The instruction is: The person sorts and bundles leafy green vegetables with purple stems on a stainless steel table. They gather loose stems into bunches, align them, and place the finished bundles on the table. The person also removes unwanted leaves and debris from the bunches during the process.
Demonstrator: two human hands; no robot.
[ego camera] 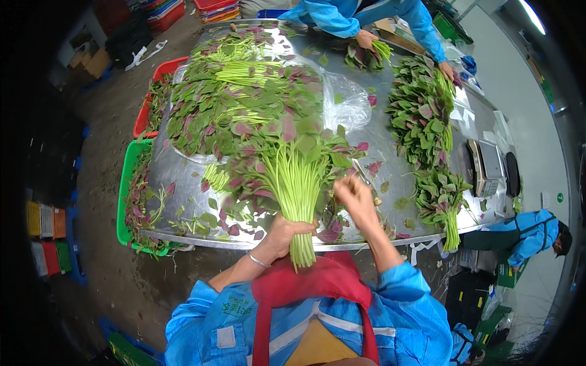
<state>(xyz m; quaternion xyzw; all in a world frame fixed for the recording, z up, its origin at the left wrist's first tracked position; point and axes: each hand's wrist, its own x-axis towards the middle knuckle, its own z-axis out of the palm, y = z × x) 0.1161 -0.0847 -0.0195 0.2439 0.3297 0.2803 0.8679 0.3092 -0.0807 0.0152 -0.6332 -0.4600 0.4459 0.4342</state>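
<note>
My left hand [284, 235] is closed around the stems of a large bunch of leafy amaranth [297, 183]. The stem ends point down toward my red apron [316, 283], and green and purple leaves fan out at the top. To the right of the bunch, my right hand [356, 199] is raised with curled fingers, slightly blurred; whether anything is pinched in it I cannot tell. Just behind that hand lies a metal blade [361, 171], partly covered. A broad heap of amaranth [247, 98] rests on clear plastic sheeting [348, 105] beyond the bunch.
The metal table [167, 196] bears loose leaves and trimmings. Amaranth bunches [419, 114] line its right side, near a weighing scale [487, 160]. A green crate [121, 201] and a red crate [142, 114] stand left. Opposite, a co-worker's hands [366, 40] handle bunches; another person [526, 235] is at right.
</note>
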